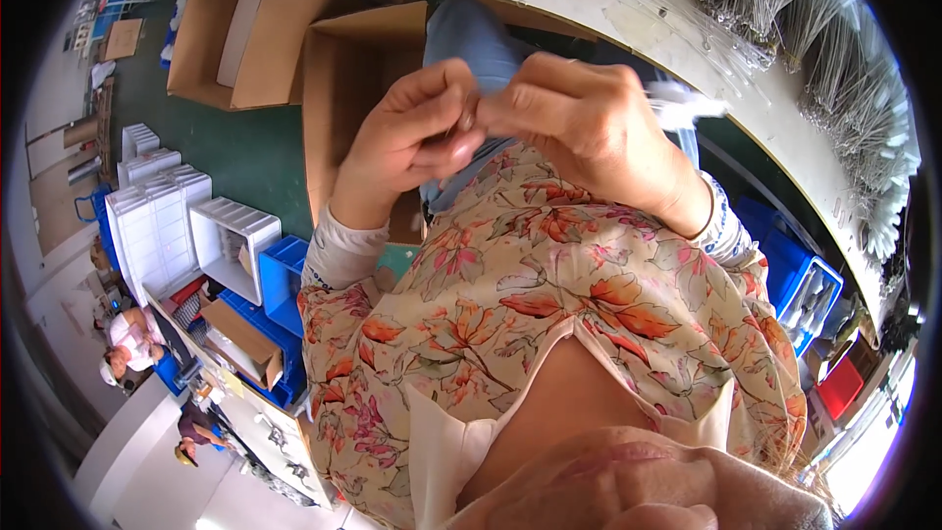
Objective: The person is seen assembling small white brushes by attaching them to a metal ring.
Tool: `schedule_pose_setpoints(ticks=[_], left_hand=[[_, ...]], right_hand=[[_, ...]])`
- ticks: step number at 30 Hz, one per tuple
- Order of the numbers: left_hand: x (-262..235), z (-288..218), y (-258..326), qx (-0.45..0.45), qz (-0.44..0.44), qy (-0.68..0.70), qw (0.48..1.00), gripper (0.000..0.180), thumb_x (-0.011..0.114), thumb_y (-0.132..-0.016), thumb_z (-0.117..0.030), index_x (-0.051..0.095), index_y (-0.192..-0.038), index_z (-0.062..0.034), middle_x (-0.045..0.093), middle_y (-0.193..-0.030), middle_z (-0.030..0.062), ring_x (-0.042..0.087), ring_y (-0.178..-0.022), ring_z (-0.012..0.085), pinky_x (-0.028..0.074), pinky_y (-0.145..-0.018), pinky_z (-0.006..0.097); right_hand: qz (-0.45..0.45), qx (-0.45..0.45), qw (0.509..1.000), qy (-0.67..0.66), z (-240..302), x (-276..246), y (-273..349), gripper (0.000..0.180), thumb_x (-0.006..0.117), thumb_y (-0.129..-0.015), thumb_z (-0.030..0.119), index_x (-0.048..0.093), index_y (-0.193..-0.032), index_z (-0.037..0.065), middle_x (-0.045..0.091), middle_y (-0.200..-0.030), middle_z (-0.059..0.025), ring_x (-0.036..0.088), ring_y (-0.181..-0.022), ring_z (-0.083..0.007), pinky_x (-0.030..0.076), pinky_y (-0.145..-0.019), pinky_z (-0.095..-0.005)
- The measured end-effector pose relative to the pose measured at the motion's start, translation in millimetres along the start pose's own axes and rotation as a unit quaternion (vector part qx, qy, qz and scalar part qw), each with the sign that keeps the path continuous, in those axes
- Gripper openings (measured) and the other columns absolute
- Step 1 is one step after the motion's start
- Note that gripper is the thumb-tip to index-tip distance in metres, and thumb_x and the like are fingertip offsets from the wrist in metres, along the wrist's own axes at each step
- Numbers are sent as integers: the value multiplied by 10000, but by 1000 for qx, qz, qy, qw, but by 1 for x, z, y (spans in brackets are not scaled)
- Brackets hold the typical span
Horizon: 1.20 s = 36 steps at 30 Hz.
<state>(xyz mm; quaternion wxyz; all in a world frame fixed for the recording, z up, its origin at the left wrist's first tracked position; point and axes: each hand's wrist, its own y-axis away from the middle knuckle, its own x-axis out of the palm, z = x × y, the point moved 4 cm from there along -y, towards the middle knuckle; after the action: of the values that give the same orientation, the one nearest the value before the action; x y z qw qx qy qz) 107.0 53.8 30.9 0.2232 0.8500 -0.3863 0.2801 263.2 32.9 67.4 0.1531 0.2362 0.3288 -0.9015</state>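
Where the two hands meet in front of the chest, the left hand (412, 142) and the right hand (579, 118) press their fingertips together around a small metal piece (468, 124) — only a sliver of it shows between the thumbs, too little to tell its exact kind. Both hands have their fingers curled shut in a pinch on that piece, the left from its side, the right from the other, knuckles almost touching. Below them lies a floral-print blouse (549, 304), with light sleeve cuffs at both wrists. Just behind the hands stands an open cardboard box (353, 69), and past it curves a pale worktable (687, 49) heaped with clear, thin wire-like parts (844, 69). To the left, on the green floor, sit white compartment trays (157, 226) and blue plastic bins (285, 280) — well apart from the hands. Another blue bin (800, 280) sits under the table at right.
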Motion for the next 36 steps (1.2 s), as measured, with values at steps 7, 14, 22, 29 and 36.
schedule_pose_setpoints(ticks=[7, 14, 22, 29, 36], left_hand=[[50, 16, -52, 306, -22, -593, 745, 81, 624, -845, -124, 577, -795, -79, 572, -689, 47, 487, -491, 160, 404, -452, 251], [-37, -10, -138, 355, 93, -771, 521, 119, 690, -747, -122, 637, -845, -80, 593, -798, 23, 578, -742, 225, 472, -658, 336], [-13, -11, -94, 173, -66, -370, 910, 193, 558, -913, -161, 621, -1047, -36, 606, -864, 24, 546, -723, 69, 450, -661, 219], [-4, -30, -51, 142, -113, -544, 819, 130, 595, -886, -117, 631, -932, 0, 628, -746, 15, 527, -561, 65, 447, -523, 204], [-30, -15, -21, 249, -212, -191, 926, 133, 533, -905, -88, 607, -915, 22, 619, -1000, 107, 561, -925, 144, 426, -835, 268]], right_hand=[[-173, 152, 944, 237, -35, -47, 32, 152, 640, -753, 31, 622, -883, 107, 597, -731, -42, 621, -630, -243, 487, -519, -311], [-128, 254, 959, -12, -42, -70, 58, 83, 611, -829, 2, 600, -911, 7, 629, -818, -69, 596, -755, -115, 476, -697, -252], [-76, 265, 940, -201, -50, -42, 43, 243, 630, -832, 38, 483, -1026, 24, 638, -812, -65, 576, -759, -96, 465, -712, -252], [2, 194, 964, -184, -56, -11, 5, 236, 635, -820, 34, 491, -1008, 22, 673, -842, -98, 631, -764, -150, 490, -690, -277], [-33, 199, 939, -279, -59, 21, -12, 168, 655, -785, -7, 575, -931, 18, 647, -809, -29, 630, -746, -120, 500, -668, -242]])
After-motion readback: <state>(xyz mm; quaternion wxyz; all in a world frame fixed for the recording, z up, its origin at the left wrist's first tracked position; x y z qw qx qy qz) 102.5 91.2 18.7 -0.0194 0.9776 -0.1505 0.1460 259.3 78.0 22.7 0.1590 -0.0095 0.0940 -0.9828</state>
